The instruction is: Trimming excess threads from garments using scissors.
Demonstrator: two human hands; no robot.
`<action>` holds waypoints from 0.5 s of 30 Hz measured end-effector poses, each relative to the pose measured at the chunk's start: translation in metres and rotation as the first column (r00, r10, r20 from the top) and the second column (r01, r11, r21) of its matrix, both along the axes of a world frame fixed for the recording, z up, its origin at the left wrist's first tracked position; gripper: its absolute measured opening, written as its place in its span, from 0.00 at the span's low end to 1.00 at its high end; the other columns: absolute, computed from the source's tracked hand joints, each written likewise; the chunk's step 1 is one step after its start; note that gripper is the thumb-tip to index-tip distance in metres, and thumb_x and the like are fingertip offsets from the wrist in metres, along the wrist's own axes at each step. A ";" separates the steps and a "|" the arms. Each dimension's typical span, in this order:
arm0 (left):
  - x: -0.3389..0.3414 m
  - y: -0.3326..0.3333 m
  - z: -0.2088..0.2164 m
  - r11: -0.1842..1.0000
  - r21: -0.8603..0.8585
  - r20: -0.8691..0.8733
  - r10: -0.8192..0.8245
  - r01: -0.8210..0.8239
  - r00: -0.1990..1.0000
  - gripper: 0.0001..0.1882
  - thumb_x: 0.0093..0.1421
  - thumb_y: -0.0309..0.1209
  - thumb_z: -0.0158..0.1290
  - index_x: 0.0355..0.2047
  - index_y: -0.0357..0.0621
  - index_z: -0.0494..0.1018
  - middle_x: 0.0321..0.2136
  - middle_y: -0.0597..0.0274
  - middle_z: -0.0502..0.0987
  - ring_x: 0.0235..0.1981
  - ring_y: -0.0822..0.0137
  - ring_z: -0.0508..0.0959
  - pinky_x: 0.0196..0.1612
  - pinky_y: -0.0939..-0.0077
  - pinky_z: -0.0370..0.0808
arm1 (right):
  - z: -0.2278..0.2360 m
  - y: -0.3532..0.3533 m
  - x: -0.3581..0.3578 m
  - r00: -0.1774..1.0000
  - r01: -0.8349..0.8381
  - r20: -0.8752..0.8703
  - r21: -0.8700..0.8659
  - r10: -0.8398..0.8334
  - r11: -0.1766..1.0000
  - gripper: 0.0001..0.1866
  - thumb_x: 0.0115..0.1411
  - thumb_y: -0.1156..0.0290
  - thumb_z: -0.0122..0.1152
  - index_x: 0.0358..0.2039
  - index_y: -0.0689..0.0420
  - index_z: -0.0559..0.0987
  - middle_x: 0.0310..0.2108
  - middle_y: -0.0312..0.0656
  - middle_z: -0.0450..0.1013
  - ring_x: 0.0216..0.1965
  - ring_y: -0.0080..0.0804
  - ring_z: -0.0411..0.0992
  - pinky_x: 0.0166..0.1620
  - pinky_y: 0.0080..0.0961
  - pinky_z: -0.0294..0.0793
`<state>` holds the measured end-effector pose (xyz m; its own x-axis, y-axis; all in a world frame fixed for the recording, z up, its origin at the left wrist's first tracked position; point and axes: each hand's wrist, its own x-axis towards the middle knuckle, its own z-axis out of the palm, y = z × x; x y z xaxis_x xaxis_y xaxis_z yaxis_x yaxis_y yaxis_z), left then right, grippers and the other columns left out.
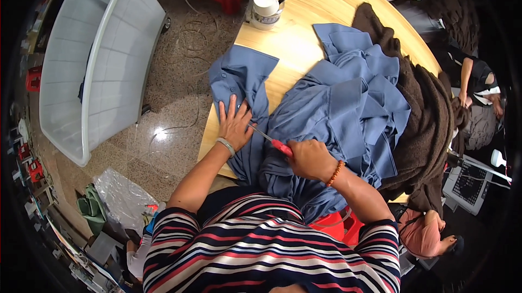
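My left hand [236,124] lies with its fingers spread on a blue collared shirt [228,70], pressing its buttoned front against the table's left edge. In my right hand [314,159] is a red-handled tool [281,147] with a thin metal shaft. The fingers are wrapped round its handle. The shaft points toward my left hand, and its tip ends close beside the fingers, over the blue cloth. I cannot make out the exact shape of the tip. A heap of blue shirts [340,105] with collars lies just beyond and to the right of my right hand.
Dark brown fabric [429,113] is piled along the table's right side. A lidded white container [266,4] with a black-handled item stands at the back of the wooden table [293,48]. A large grey bin [119,64] stands left. Other people sit at right.
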<state>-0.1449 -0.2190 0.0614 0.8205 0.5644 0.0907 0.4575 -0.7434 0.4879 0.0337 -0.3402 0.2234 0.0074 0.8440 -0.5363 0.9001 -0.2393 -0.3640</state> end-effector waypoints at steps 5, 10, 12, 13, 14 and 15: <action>-0.003 0.003 -0.009 0.998 0.038 -0.120 -0.052 0.057 0.991 0.21 0.50 0.39 0.58 0.43 0.42 0.72 0.55 0.51 0.65 0.66 0.38 0.48 0.62 0.31 0.41 | -0.007 0.009 -0.005 0.981 0.191 -0.073 0.137 -0.182 0.972 0.09 0.52 0.68 0.55 0.30 0.61 0.75 0.22 0.52 0.75 0.25 0.50 0.76 0.28 0.44 0.76; -0.028 0.004 -0.021 0.929 -0.275 0.294 0.326 -0.247 0.898 0.41 0.58 0.41 0.56 0.64 0.33 0.49 0.63 0.39 0.54 0.67 0.45 0.49 0.67 0.55 0.45 | 0.024 -0.021 0.014 0.901 0.432 -0.078 0.251 -0.426 0.866 0.10 0.53 0.69 0.55 0.34 0.60 0.73 0.21 0.53 0.74 0.26 0.53 0.75 0.29 0.46 0.73; -0.033 0.005 -0.025 0.798 -0.415 0.212 0.552 -0.437 0.807 0.50 0.57 0.49 0.56 0.65 0.29 0.42 0.65 0.37 0.49 0.67 0.46 0.48 0.67 0.60 0.45 | 0.037 -0.069 0.031 0.815 0.566 -0.084 0.324 -0.573 0.758 0.12 0.51 0.71 0.57 0.37 0.57 0.71 0.22 0.52 0.73 0.29 0.53 0.74 0.33 0.47 0.73; -0.027 0.007 -0.020 0.812 -0.415 0.223 0.529 -0.412 0.819 0.50 0.57 0.49 0.56 0.65 0.29 0.42 0.65 0.37 0.49 0.67 0.46 0.48 0.67 0.60 0.45 | 0.047 -0.092 0.039 0.723 0.673 -0.059 0.281 -0.688 0.684 0.12 0.51 0.71 0.57 0.37 0.56 0.71 0.26 0.52 0.74 0.31 0.53 0.74 0.35 0.46 0.73; -0.018 0.009 -0.010 0.770 -0.453 0.051 0.525 -0.449 0.849 0.54 0.54 0.53 0.58 0.66 0.32 0.41 0.66 0.37 0.45 0.68 0.46 0.45 0.67 0.58 0.43 | 0.047 -0.121 0.047 0.618 0.760 -0.100 0.329 -0.779 0.560 0.14 0.55 0.70 0.58 0.43 0.54 0.73 0.30 0.53 0.74 0.34 0.55 0.74 0.37 0.43 0.72; -0.009 0.014 0.001 0.727 -0.473 -0.125 0.504 -0.498 0.855 0.58 0.51 0.58 0.59 0.67 0.34 0.39 0.66 0.37 0.41 0.68 0.47 0.42 0.67 0.56 0.41 | 0.055 -0.144 0.051 0.537 0.798 -0.119 0.393 -0.835 0.457 0.15 0.56 0.70 0.58 0.45 0.54 0.74 0.33 0.53 0.74 0.38 0.55 0.73 0.40 0.41 0.72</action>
<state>-0.1537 -0.2049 0.0626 0.4070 0.8662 -0.2900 0.6891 -0.0827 0.7199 0.0847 -0.4837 0.2785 0.8245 0.5433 -0.1579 0.3921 -0.7499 -0.5329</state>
